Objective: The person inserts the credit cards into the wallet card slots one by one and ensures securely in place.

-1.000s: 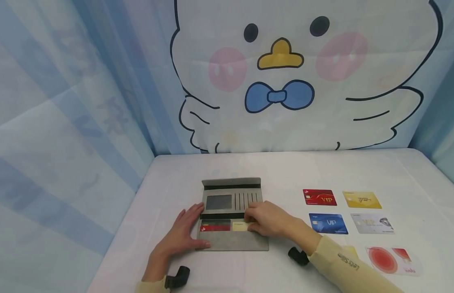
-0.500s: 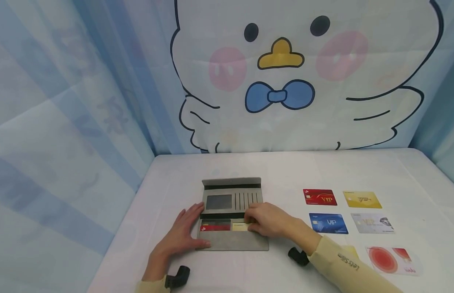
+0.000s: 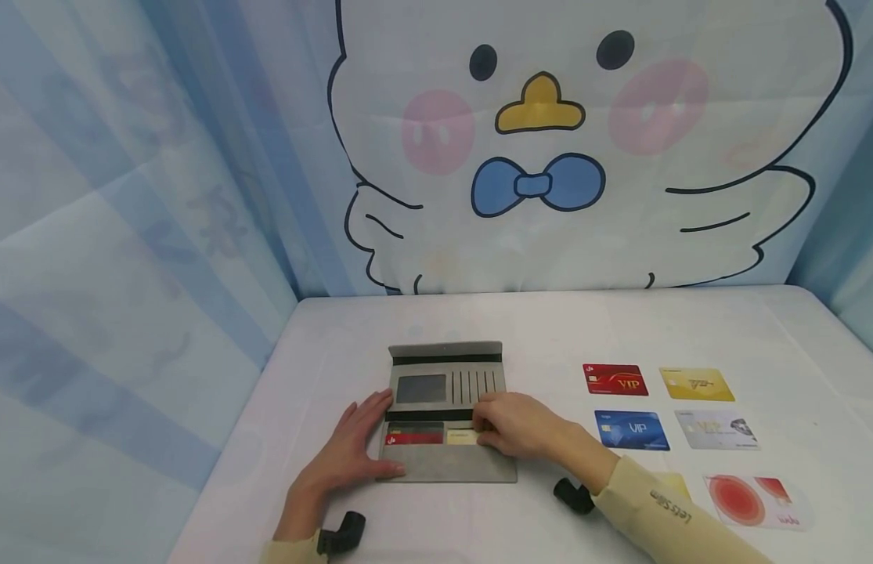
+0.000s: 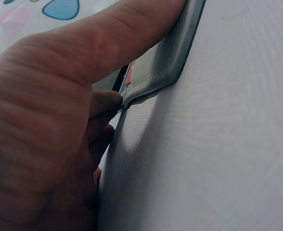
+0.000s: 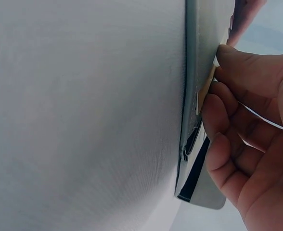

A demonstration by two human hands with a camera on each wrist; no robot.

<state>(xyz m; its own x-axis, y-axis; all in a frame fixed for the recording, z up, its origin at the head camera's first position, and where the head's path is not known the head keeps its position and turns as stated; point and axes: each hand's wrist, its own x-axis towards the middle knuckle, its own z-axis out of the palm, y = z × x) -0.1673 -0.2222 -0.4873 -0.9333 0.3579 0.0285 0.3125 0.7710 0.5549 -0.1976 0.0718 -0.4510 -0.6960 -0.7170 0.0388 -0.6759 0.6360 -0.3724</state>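
Observation:
A grey card wallet lies unfolded on the table, with a window and several slots in its upper half. In its lower pockets sit a red card on the left and a yellow card on the right. My left hand rests at the wallet's left edge, thumb lying over the lower panel. With curled fingers, my right hand pinches the yellow card at its right end; in the right wrist view the thumb and fingertips meet at the card's edge. That hand hides the card's right part.
To the right lie a red VIP card, a gold card, a blue VIP card, a silver card and a white card with a red circle. Another yellow card is partly under the right sleeve.
My right hand has shifted very slightly to the right at the yellow card. The left hand, the wallet and the loose cards stay where they were.

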